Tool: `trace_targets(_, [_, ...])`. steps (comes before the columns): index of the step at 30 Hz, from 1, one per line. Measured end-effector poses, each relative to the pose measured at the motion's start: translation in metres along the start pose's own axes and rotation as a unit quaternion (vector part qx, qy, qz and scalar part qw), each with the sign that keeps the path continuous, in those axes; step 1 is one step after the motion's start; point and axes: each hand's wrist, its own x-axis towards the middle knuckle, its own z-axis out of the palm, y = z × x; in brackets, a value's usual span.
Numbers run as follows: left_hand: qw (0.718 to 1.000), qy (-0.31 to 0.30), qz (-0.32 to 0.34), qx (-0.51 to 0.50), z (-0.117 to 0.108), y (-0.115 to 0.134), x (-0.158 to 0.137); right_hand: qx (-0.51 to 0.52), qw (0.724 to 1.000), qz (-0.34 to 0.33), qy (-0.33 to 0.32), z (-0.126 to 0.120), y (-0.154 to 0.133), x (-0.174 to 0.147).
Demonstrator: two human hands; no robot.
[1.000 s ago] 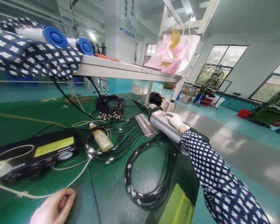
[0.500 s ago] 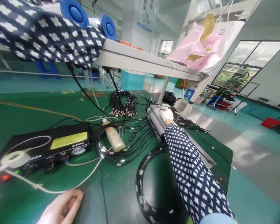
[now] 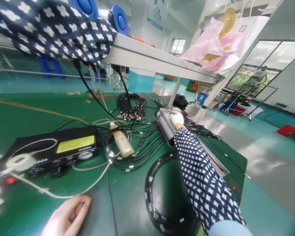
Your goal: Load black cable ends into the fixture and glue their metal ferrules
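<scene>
My right hand [image 3: 177, 119], in a white glove with a dotted navy sleeve, reaches across the green table [image 3: 27, 111] and grips the top of a long grey fixture [image 3: 164, 124]. Many thin black cables [image 3: 137, 149] fan out from the fixture's left side into coils. My bare left hand [image 3: 67, 216] rests on the table at the near edge with its fingers curled and nothing in it. A white cable [image 3: 64, 196] runs just beyond that hand.
A black controller box [image 3: 51, 152] with a yellow display sits at left, with a small bottle [image 3: 121, 144] lying beside it. A cable bundle [image 3: 132, 108] lies farther back. A grey shelf [image 3: 157, 65] overhangs, carrying dotted cloth [image 3: 51, 29], blue-capped tubes [image 3: 119, 19] and a pink bag [image 3: 211, 49].
The view has swung left and closer. My right hand stays on the grey fixture, now nearer its far end. My left hand has barely shifted.
</scene>
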Motion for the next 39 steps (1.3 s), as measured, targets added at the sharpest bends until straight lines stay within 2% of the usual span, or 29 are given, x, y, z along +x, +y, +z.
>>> trace_targets(5, [1.000, -0.003, 0.004, -0.003, -0.004, 0.008, 0.002, 0.035, 0.999, -0.010, 0.001, 0.008, 0.000, -0.008])
trace_targets(12, [1.000, -0.006, -0.007, -0.010, -0.005, 0.013, 0.002, 0.068, 0.997, -0.026, 0.009, -0.005, 0.003, -0.011])
trace_targets(18, [1.000, -0.002, -0.007, -0.004, -0.008, 0.018, 0.002, 0.075, 0.997, -0.019, -0.002, -0.004, 0.004, -0.011])
trace_targets(23, [1.000, -0.004, -0.015, -0.004, -0.007, 0.018, 0.002, 0.057, 0.998, -0.032, -0.005, -0.008, -0.004, -0.021])
trace_targets(29, [1.000, -0.007, -0.006, -0.009, -0.006, 0.017, 0.002, -0.020, 0.999, -0.048, 0.006, -0.022, -0.022, -0.032])
trace_targets(31, [1.000, -0.012, -0.004, -0.007, -0.006, 0.016, 0.002, -0.055, 0.996, -0.072, 0.007, -0.024, -0.035, -0.044])
trace_targets(33, [1.000, -0.016, -0.003, -0.004, -0.005, 0.015, 0.002, -0.087, 0.988, -0.125, -0.017, -0.019, -0.049, -0.069])
trace_targets(37, [1.000, -0.028, -0.005, -0.004, -0.001, 0.012, 0.001, -0.142, 0.942, -0.267, -0.145, 0.013, -0.067, -0.149])
trace_targets(39, [1.000, -0.027, -0.003, -0.008, 0.000, 0.012, 0.001, -0.176, 0.919, -0.297, -0.193, 0.032, -0.066, -0.187])
